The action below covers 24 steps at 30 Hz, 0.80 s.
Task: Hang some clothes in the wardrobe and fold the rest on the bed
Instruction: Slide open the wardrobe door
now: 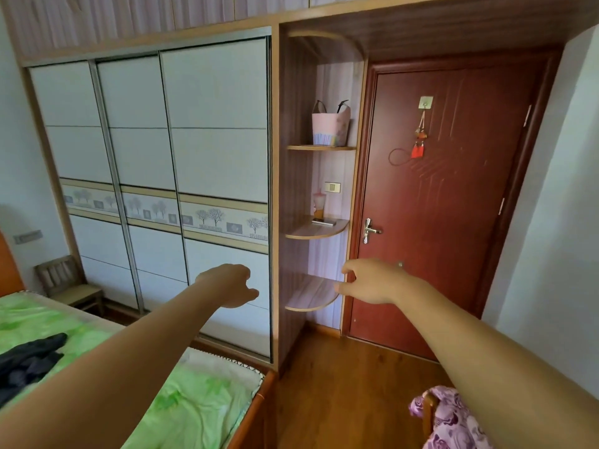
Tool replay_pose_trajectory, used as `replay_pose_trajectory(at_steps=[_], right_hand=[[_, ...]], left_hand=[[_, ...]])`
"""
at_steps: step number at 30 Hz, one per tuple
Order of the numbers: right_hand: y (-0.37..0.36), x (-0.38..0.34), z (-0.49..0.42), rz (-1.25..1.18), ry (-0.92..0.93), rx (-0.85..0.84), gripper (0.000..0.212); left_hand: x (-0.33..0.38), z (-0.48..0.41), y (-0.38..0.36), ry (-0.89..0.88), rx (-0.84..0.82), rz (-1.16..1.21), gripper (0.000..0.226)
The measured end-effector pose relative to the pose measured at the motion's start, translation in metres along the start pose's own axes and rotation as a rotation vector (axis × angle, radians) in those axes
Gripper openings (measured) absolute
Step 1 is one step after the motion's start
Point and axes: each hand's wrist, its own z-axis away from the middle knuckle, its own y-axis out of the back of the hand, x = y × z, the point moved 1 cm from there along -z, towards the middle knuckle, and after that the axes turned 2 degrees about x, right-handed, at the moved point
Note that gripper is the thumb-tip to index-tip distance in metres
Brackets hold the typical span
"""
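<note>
While both my arms reach forward, the dark clothes (pixel 30 358) lie in a crumpled heap on the green sheet of the bed (pixel 194 403), down at the left edge of view and well behind my hands. The wardrobe (pixel 155 157) stands ahead of me along the foot of the bed, with all three of its pale sliding panels drawn across, each with a band of little tree drawings at mid height.

My left hand (pixel 231 286) hangs in the air in front of the rightmost panel, empty, fingers loosely bent and thumb pointing right. I cannot tell whether it touches the panel. My right hand (pixel 369 280) is apart from it, also empty with its fingers loosely curled, in front of the edge of the lowest corner shelf.

Those rounded corner shelves (pixel 316 230) sit between the wardrobe and a red-brown door (pixel 453 205). A pink bag (pixel 330 128) stands on the upper one; a cup (pixel 319 204) and a flat dark object are on the one below. A red tassel charm (pixel 418 142) hangs from a hook on the door, above the metal handle (pixel 369 231).

At bottom right a purple floral cloth (pixel 453 419) is draped over a piece of wood, beside my right forearm. A small wooden chair (pixel 69 285) stands at the far left against the wardrobe, past the bed, and the wooden floor (pixel 350 384) runs between the bed and the door.
</note>
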Motion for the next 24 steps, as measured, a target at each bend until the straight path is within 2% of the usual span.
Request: replay_pose_trajectory(at_steps=[6, 16, 24], right_hand=[[-0.021, 0.028, -0.09, 0.018, -0.007, -0.035, 0.066], [-0.05, 0.05, -0.303, -0.013, -0.015, -0.069, 0.065], [-0.081, 0.066, -0.443, -0.03, 0.06, -0.104, 0.062]], left_hand=[[0.001, -0.096, -0.032, -0.006, -0.037, 0.015, 0.062], [-0.037, -0.3, -0.067, 0.003, -0.05, 0.062, 0.062], [-0.065, -0.424, -0.103, 0.068, -0.102, 0.068, 0.063]])
